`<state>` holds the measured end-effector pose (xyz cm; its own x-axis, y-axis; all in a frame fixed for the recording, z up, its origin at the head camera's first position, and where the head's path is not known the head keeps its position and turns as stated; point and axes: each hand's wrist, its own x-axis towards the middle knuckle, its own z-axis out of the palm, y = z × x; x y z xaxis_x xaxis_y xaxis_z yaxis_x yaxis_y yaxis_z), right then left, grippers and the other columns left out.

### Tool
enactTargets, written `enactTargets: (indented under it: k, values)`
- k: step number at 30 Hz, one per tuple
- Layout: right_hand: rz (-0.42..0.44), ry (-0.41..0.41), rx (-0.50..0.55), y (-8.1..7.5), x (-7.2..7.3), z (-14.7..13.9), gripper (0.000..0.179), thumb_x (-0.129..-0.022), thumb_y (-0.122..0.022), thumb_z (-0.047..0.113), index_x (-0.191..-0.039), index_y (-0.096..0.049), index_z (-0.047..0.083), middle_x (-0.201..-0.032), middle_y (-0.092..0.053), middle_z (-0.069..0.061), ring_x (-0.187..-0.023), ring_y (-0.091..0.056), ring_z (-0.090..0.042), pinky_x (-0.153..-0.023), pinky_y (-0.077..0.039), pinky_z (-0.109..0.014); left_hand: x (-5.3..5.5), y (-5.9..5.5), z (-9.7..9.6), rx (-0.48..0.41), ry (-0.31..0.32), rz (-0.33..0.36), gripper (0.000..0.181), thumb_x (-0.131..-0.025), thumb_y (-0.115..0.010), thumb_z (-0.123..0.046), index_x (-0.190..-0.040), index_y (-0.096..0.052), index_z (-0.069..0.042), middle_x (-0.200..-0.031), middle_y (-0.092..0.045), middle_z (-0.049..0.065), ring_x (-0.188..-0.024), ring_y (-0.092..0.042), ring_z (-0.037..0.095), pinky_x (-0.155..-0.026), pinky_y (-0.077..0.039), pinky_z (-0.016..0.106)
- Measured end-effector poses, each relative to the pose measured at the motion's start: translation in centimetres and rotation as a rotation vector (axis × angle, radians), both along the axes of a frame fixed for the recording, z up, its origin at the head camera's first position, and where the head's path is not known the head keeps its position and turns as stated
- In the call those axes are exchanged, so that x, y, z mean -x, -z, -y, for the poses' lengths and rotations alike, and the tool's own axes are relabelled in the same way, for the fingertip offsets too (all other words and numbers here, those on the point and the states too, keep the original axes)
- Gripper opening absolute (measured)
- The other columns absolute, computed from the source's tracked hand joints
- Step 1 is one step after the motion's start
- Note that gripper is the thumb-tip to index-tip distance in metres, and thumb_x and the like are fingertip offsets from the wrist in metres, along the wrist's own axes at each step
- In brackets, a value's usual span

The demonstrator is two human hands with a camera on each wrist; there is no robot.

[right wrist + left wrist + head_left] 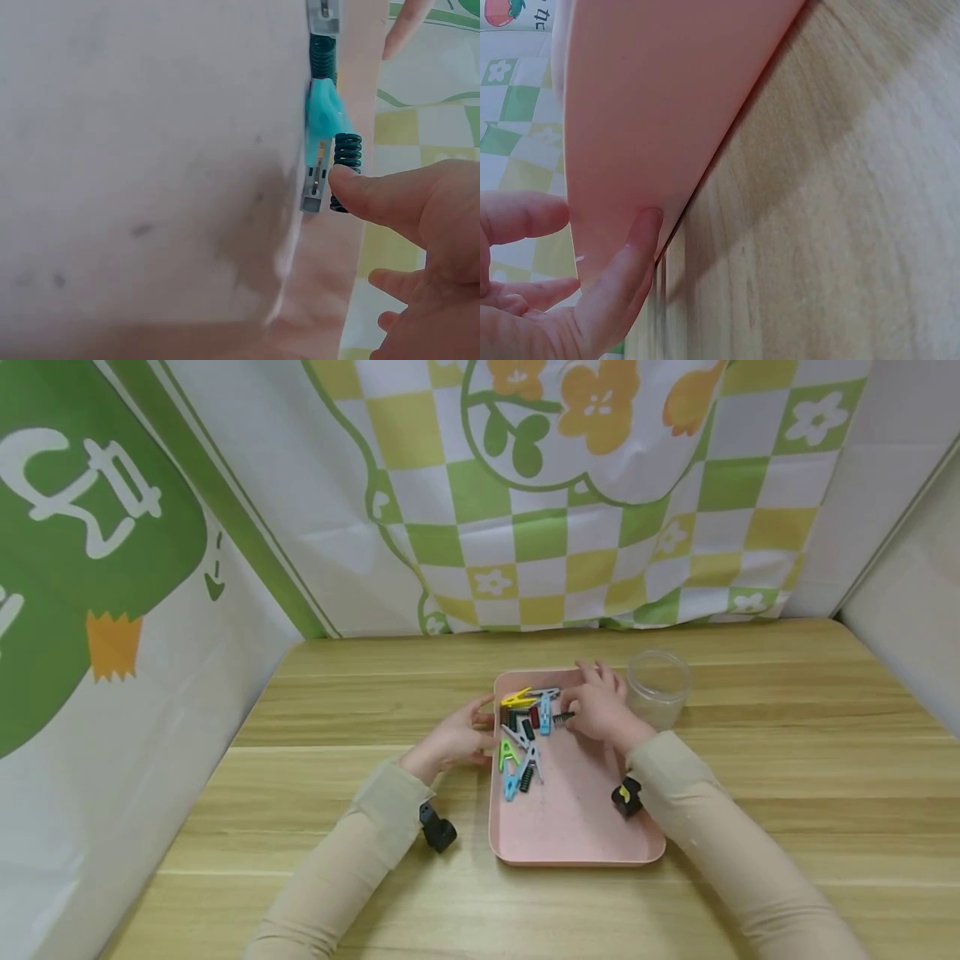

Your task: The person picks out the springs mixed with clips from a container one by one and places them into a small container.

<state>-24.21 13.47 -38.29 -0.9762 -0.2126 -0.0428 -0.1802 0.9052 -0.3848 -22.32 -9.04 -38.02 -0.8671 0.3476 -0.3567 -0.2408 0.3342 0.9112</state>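
We observe the left hand [457,735], fingers loosely spread, touching the pink tray's [577,827] left wall, while the right hand [600,706], fingers curled, pinches 1 dark coil spring [348,150] within the tray's far half, beside a light-blue clothespin [545,718].

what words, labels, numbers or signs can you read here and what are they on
No word, brand or number is legible.
Large white strokes, perhaps lettering, on the green-printed white fabric at left: unreadable.
Small dark characters beside a red strawberry print: too blurred.
Sign: green dashed arrow, same fabric.
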Motion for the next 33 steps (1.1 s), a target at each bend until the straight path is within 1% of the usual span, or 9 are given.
enactTargets:
  k: [5,14,20,25,29,33]
  values:
    - [-0.022,-0.022,0.038,-0.4,0.0,-0.1,0.011,-0.075,-0.077,0.011,-0.083,-0.07,0.015,-0.156,-0.017,-0.019,-0.141,-0.003,-0.045,-0.112,-0.003,-0.063,0.0,0.1,0.1,-0.007,0.001,0.0,0.079,-0.087,-0.054,0.01,-0.152,-0.016,-0.013,-0.144,-0.036,0.026,-0.116,-0.053,0.038,-0.085,-0.056,0.046]
    - [-0.063,-0.071,0.057,-1.8,-0.5,0.0,0.011,-0.079,-0.074,0.013,-0.089,-0.072,0.017,-0.155,-0.019,-0.018,-0.141,-0.004,-0.045,-0.111,-0.004,-0.066,0.0,0.2,0.1,0.017,-0.011,-0.008,0.079,-0.086,-0.055,0.009,-0.152,-0.019,-0.015,-0.144,-0.037,0.024,-0.114,-0.055,0.037,-0.084,-0.056,0.045]
    - [-0.085,-0.073,0.105,-2.5,-0.9,0.1,0.01,-0.081,-0.073,0.015,-0.09,-0.071,0.015,-0.156,-0.019,-0.017,-0.142,-0.003,-0.043,-0.11,-0.001,-0.067,0.0,0.2,0.1,0.007,0.002,-0.009,0.079,-0.087,-0.054,0.009,-0.152,-0.016,-0.014,-0.145,-0.035,0.025,-0.115,-0.054,0.039,-0.085,-0.056,0.046]
    - [-0.11,-0.076,0.148,-3.0,-1.2,-0.1,0.008,-0.082,-0.072,0.016,-0.089,-0.07,0.014,-0.155,-0.02,-0.017,-0.141,-0.003,-0.043,-0.108,0.003,-0.069,0.0,0.2,0.1,0.016,0.006,-0.01,0.079,-0.087,-0.054,0.008,-0.152,-0.017,-0.016,-0.145,-0.035,0.024,-0.116,-0.053,0.038,-0.085,-0.056,0.046]
    - [-0.135,-0.085,0.169,-3.6,-1.7,-0.3,0.007,-0.083,-0.071,0.016,-0.089,-0.07,0.013,-0.154,-0.022,-0.017,-0.14,-0.005,-0.044,-0.108,-0.001,-0.068,0.0,0.2,0.2,0.022,0.006,-0.012,0.079,-0.087,-0.054,0.008,-0.152,-0.018,-0.016,-0.145,-0.035,0.024,-0.117,-0.053,0.038,-0.085,-0.056,0.046]
    - [-0.136,-0.094,0.178,-4.5,-2.1,-0.6,0.007,-0.085,-0.069,0.016,-0.091,-0.07,0.013,-0.154,-0.021,-0.017,-0.14,-0.003,-0.043,-0.106,-0.003,-0.068,0.0,0.2,0.2,0.012,0.004,-0.011,0.079,-0.087,-0.054,0.008,-0.152,-0.018,-0.017,-0.146,-0.034,0.024,-0.117,-0.053,0.039,-0.085,-0.056,0.046]
